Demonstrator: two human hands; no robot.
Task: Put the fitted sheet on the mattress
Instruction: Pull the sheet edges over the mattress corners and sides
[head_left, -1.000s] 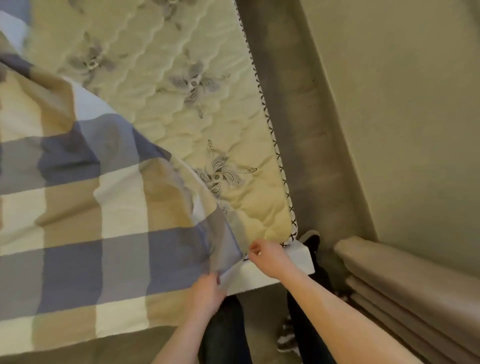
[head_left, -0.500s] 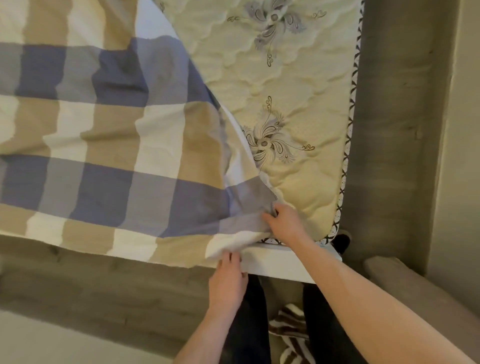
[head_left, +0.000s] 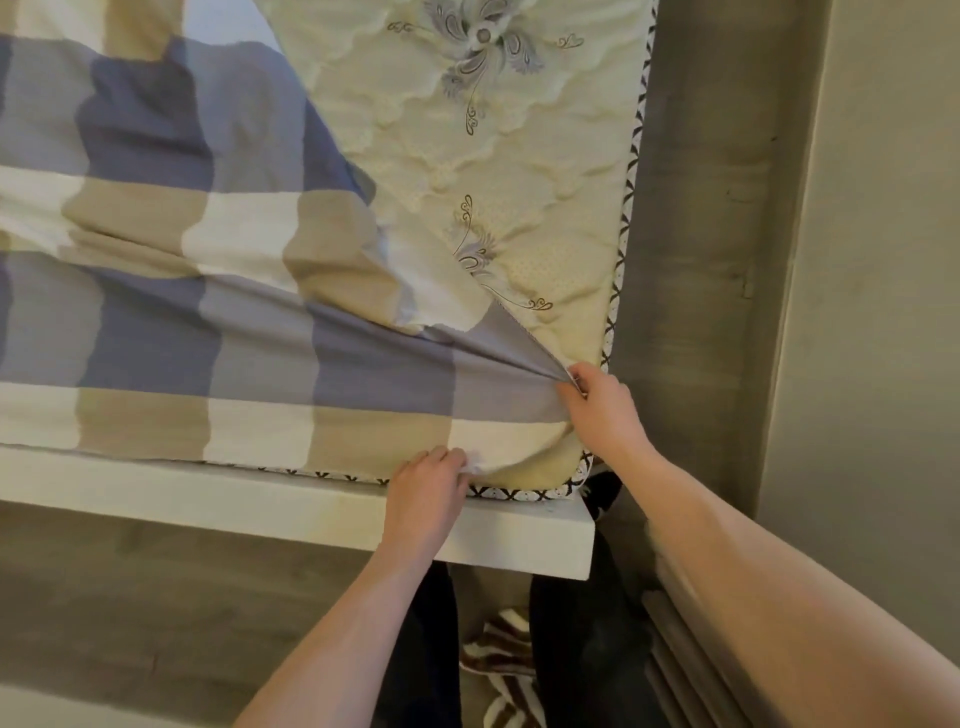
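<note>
Checked fitted sheet (head_left: 260, 338) covers the mattress (head_left: 519, 156) toward 9 o'clock, corner at 4 o'clock bare; right grip (head_left: 605, 410) pinches the hem there, left grip (head_left: 423, 488) pinches the near edge beside it.

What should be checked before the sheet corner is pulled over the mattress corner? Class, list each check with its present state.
1. Right hand pinches the hem of the blue, beige and white checked fitted sheet: ok.
2. Left hand grips the sheet's lower edge: ok.
3. Sheet covers the near corner of the cream quilted mattress: not ok, corner bare.
4. Fabric drawn taut toward the right hand: ok.
5. Far corners fitted: cannot tell.
</note>
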